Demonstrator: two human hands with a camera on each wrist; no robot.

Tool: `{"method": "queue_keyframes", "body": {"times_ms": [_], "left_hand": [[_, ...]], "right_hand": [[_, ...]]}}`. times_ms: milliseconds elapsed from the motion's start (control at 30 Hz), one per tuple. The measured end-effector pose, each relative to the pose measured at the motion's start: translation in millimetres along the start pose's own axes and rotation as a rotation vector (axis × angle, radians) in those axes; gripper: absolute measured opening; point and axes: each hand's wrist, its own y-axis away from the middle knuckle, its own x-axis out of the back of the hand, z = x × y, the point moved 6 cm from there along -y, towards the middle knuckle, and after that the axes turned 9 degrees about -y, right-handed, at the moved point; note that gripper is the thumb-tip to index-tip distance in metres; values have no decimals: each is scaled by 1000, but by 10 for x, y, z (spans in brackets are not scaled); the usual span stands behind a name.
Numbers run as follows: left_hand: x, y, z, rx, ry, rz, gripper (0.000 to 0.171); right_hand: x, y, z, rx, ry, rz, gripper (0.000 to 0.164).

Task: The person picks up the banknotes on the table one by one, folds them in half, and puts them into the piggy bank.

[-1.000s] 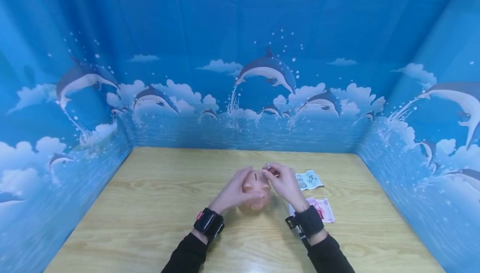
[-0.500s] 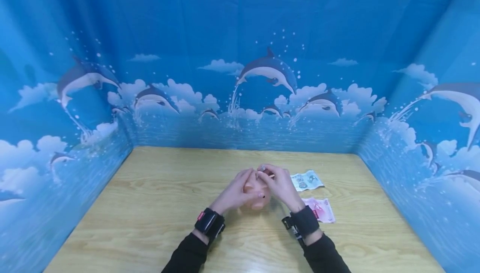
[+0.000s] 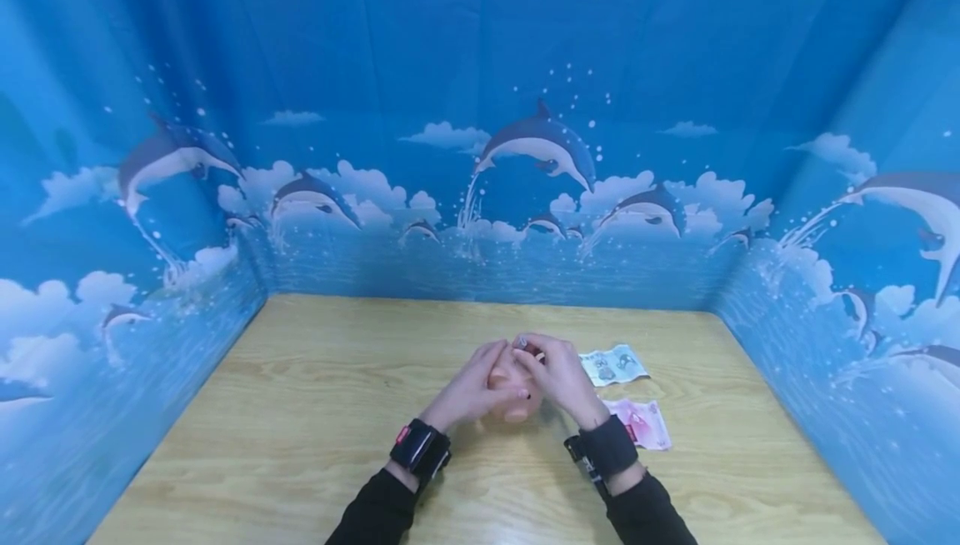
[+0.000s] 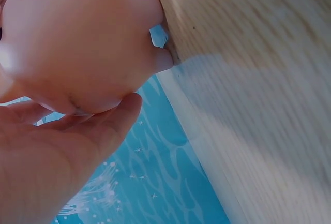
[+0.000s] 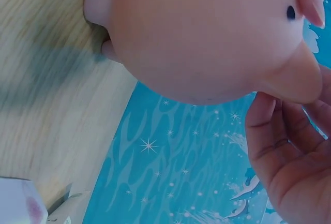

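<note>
A pinkish piggy bank [image 3: 512, 378] stands on the table between both hands. My left hand [image 3: 471, 387] grips it from the left, with the thumb across the front near the face; in the left wrist view, fingers of this hand [image 4: 67, 151] lie along its side. At the top, where the slot is now covered, my right hand [image 3: 562, 374] has its thumb and forefinger together. A small silvery object [image 3: 522, 342], too small to make out, shows at those fingertips. In the right wrist view, curled fingers of the right hand [image 5: 289, 151] are beside the ear [image 5: 297, 76].
To the right on the wooden table [image 3: 337, 378] lie a greenish banknote [image 3: 617, 364] and a pink banknote [image 3: 647, 426], the latter partly behind the right wrist. A blue dolphin-print curtain [image 3: 420, 262] encloses the back and both sides.
My right hand has moved slightly left onto the top of the piggy bank, and its fingers now cover the slot seen before. The left hand keeps its hold.
</note>
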Motion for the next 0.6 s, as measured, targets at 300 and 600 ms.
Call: {"method": "queue_keyframes", "body": {"times_ms": [300, 600], "left_hand": [[0, 13, 10, -9, -23, 1, 95], [-8, 25, -10, -4, -59, 15, 98]], "right_hand": [[-27, 16, -8, -4, 87, 16, 13], [-49, 29, 12, -21, 78, 12, 19]]}}
